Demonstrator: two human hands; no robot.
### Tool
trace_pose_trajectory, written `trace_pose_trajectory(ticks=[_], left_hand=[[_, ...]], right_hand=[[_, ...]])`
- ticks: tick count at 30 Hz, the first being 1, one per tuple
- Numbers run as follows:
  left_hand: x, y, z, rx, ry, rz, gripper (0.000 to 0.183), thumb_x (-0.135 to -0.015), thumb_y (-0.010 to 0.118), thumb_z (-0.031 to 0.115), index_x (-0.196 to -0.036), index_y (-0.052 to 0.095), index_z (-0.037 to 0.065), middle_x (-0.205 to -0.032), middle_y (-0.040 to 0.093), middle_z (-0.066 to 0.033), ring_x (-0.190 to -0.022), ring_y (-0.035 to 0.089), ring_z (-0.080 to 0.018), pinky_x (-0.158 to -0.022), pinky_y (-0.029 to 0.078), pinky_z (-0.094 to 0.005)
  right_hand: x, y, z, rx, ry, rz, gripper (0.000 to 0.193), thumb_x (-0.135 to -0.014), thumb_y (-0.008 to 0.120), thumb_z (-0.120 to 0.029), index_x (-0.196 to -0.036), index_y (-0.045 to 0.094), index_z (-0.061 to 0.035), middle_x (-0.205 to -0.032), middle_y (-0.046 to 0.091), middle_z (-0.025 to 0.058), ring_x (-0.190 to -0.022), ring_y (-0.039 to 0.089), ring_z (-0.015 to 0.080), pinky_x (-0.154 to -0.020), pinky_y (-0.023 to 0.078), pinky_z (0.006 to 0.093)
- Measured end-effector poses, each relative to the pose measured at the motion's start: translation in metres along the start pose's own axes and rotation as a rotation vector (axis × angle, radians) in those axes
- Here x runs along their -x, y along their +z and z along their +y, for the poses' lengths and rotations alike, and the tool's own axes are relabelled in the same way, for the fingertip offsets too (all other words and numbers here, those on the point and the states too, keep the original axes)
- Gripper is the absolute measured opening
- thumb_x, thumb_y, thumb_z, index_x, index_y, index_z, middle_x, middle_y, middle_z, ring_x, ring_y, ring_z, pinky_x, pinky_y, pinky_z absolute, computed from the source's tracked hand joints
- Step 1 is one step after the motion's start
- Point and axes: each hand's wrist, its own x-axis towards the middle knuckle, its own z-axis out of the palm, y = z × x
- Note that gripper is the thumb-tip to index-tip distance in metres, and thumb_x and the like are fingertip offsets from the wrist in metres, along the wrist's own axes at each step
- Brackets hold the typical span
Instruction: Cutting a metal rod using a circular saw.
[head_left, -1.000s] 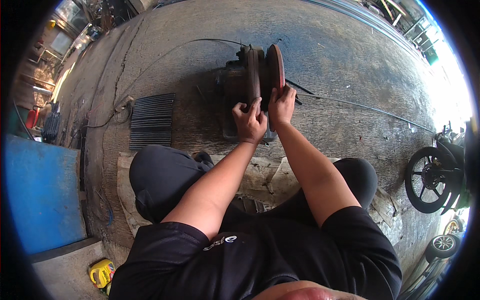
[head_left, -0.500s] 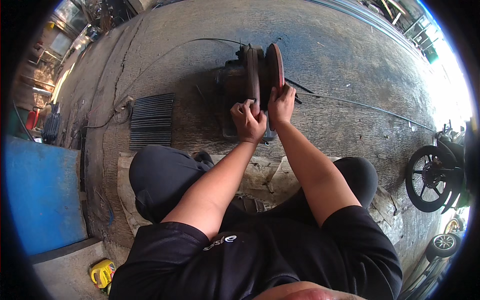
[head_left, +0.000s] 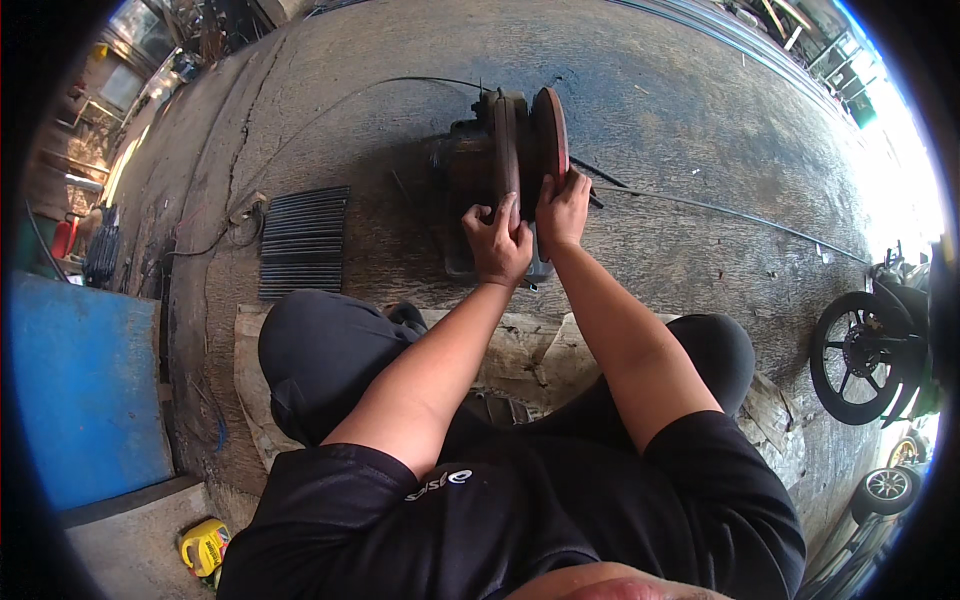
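Observation:
A dark, worn grinding machine (head_left: 465, 160) stands on the ground in front of me. It carries a curved brown guard or wheel rim (head_left: 507, 150) and, to its right, a reddish disc (head_left: 550, 130). My left hand (head_left: 497, 245) is at the lower end of the brown rim, fingers mostly curled, one finger stretched up along it. Against the lower part of the disc, my right hand (head_left: 563, 208) is closed with its thumb and fingers pointing up. What either hand pinches is too small or hidden to make out.
A row of dark metal rods (head_left: 304, 243) lies left of the machine. One long thin rod (head_left: 740, 222) runs rightward toward a motorcycle wheel (head_left: 858, 358). A blue panel (head_left: 85, 385) and a yellow container (head_left: 205, 546) are at the left. Cloth or sacking (head_left: 525, 355) lies beneath my legs.
One finger of my left hand, curled before, now reaches up along the brown rim. My right hand and the machine have stayed in place.

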Motion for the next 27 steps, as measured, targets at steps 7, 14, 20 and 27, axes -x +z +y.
trace_pose_trajectory(ticks=[7, 14, 20, 27], left_hand=[[-0.0006, -0.0011, 0.0008, -0.081, 0.08, -0.012, 0.049, -0.07, 0.066, 0.014, -0.117, 0.056, 0.018, -0.107, 0.042, -0.0233, -0.102, 0.044, -0.0389, -0.089, 0.039, -0.0488], [0.0001, 0.0016, 0.0015, -0.001, -0.067, 0.054, 0.043, -0.068, 0.068, 0.015, -0.109, 0.053, 0.013, -0.107, 0.041, -0.0217, -0.103, 0.043, -0.038, -0.088, 0.038, -0.0486], [0.0003, 0.0001, 0.0007, -0.017, -0.063, -0.002, 0.056, -0.069, 0.07, 0.016, -0.122, 0.052, 0.014, -0.107, 0.041, -0.0218, -0.102, 0.042, -0.0367, -0.09, 0.038, -0.0474], [0.0002, 0.0001, -0.0004, -0.024, 0.024, 0.004, 0.056, -0.071, 0.068, 0.014, -0.125, 0.055, 0.017, -0.108, 0.041, -0.0231, -0.102, 0.042, -0.0373, -0.091, 0.038, -0.0472]], right_hand=[[0.0, -0.0015, -0.0023, -0.033, 0.01, 0.001, 0.033, -0.088, 0.059, -0.019, -0.11, 0.045, 0.0016, -0.1, 0.049, 0.022, -0.092, 0.05, 0.0396, -0.081, 0.043, 0.0452], [0.0002, -0.0013, -0.0021, -0.01, 0.015, -0.004, 0.037, -0.087, 0.059, -0.02, -0.114, 0.046, 0.0028, -0.102, 0.049, 0.0224, -0.096, 0.051, 0.0406, -0.083, 0.043, 0.0459], [0.0003, -0.0007, -0.0008, -0.008, 0.02, -0.017, 0.039, -0.087, 0.059, -0.019, -0.115, 0.045, 0.0042, -0.104, 0.049, 0.0232, -0.097, 0.051, 0.0409, -0.084, 0.043, 0.0459], [0.0005, -0.0002, 0.0004, 0.003, 0.003, -0.013, 0.039, -0.087, 0.059, -0.02, -0.115, 0.045, 0.0039, -0.103, 0.049, 0.0235, -0.096, 0.051, 0.0412, -0.083, 0.043, 0.0461]])
